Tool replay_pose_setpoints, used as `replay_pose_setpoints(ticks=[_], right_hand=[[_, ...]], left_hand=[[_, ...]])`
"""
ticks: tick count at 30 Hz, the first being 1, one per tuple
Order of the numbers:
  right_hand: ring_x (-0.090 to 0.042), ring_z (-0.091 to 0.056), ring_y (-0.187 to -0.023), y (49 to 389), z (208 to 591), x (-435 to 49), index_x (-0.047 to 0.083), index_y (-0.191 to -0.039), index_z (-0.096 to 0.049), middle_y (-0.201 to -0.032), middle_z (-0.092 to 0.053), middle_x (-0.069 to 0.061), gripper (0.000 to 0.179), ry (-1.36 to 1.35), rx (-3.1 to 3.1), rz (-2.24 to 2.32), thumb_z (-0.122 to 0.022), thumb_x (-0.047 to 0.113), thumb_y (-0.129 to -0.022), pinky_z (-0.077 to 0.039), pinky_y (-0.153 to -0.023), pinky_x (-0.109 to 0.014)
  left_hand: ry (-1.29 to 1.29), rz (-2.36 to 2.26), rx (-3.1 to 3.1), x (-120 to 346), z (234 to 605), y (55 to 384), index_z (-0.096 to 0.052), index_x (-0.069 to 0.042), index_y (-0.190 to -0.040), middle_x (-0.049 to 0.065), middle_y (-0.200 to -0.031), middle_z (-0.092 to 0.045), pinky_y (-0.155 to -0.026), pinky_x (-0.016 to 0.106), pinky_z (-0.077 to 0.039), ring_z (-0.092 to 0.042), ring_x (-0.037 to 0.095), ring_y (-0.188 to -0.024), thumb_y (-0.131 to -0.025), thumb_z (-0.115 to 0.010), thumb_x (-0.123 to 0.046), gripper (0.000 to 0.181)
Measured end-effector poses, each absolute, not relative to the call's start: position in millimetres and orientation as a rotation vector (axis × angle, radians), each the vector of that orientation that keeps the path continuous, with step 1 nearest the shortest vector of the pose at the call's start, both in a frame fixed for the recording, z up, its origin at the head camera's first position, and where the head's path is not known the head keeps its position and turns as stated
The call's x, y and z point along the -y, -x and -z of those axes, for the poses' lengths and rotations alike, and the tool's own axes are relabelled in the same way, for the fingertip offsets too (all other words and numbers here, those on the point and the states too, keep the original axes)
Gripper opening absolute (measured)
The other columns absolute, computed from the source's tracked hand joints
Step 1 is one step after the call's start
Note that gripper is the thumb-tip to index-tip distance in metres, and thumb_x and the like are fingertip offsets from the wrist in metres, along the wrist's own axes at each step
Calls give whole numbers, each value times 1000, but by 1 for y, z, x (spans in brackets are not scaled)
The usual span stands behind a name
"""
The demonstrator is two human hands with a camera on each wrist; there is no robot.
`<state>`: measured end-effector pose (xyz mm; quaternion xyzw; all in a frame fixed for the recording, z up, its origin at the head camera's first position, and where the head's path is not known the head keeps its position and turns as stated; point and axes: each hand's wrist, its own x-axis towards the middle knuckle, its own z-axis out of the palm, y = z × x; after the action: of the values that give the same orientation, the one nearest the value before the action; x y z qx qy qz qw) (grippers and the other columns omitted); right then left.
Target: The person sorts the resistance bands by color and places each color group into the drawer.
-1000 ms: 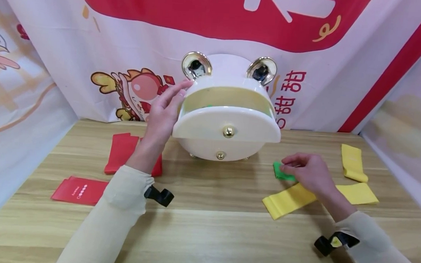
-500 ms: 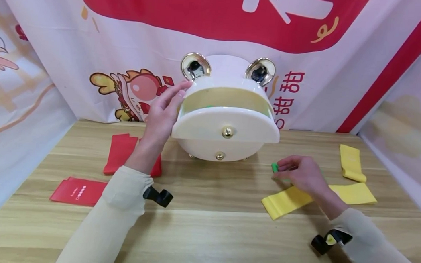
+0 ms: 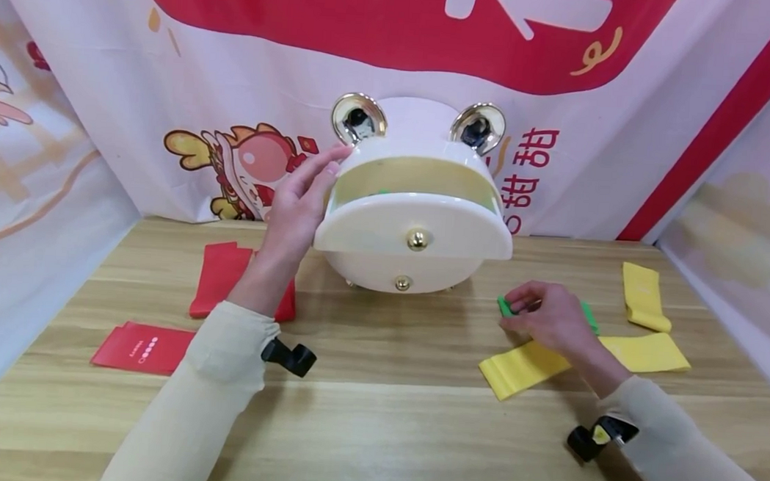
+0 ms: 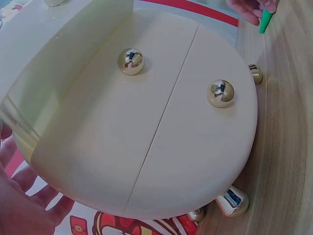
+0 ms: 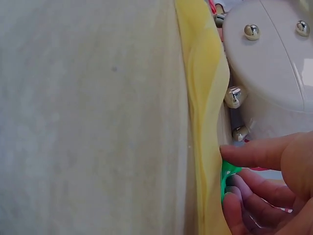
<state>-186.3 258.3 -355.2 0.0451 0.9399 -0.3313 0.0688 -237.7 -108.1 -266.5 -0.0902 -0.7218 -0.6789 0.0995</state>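
Leftmost, red bands (image 3: 220,282) are being borne by the wooden table (image 3: 373,431); next, the white cabinet (image 3: 373,225) is being touched on its side by the left hand (image 3: 297,206) — its fingers being held out, unclenched; farther right, a green band (image 3: 504,305) is being pinched by the right hand (image 3: 546,316), between thumb and fingers — just behind a yellow band (image 3: 526,367); another yellow band (image 3: 642,297) is being borne beyond.

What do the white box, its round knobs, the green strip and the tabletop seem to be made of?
White box: probably hard plastic, glossy; its smooth shell catches highlights, possibly lacquered.
Round knobs: polished metal or metal-plated; they mirror the surroundings.
Green strip: perhaps thin rubber, slightly shiny; it bends softly.
Tabletop: wood or wood-look laminate, smooth; pale grain runs across it.
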Motion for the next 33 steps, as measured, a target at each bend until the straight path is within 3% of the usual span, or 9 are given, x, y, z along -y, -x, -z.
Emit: replay_pose_setpoints(ticks=[10,18,25,30,33], right_hand=[[-26,-62,-97,187,353,-265,5,-122,-77,-112,-74,-16,27,-88,-2832,982,-76,12,-96,-54,-72,-26],[-31,-60,-106,187,331,-280,8,-137,-71,-132,-69,-22,37,-162,-2825,997,-68,22,-103,-54,-74,-24],[-33,-58,-121,185,305,-291,12,-145,-65,-147,-63,-20,43,-250,-2789,1133,-62,30,-106,-55,-83,-27],[-19,-67,-104,185,292,-298,13,-143,-68,-133,-73,-11,42,-215,-2872,1227,-62,32,-107,-59,-78,-23],[-7,-68,-93,186,282,-302,10,-142,-68,-112,-77,11,43,-203,-2912,1308,-64,33,-106,-60,-76,-22]], left_hand=[[250,2004,2155,109,266,237,-64,-38,-145,-15,-157,-55,-118,41,-51,-51,11,-144,-110,-55,-43,37],[287,2000,2130,108,266,238,-65,-34,-145,-15,-158,-54,-120,41,-49,-49,9,-146,-110,-55,-40,36],[285,1997,2134,108,267,238,-65,-35,-145,-15,-158,-54,-119,41,-50,-50,10,-145,-110,-55,-40,37],[283,1996,2134,108,267,238,-65,-34,-146,-15,-159,-54,-120,41,-49,-49,10,-146,-111,-55,-40,37],[283,2008,2130,107,266,238,-64,-34,-146,-15,-159,-53,-119,41,-50,-49,10,-146,-111,-55,-39,37]])
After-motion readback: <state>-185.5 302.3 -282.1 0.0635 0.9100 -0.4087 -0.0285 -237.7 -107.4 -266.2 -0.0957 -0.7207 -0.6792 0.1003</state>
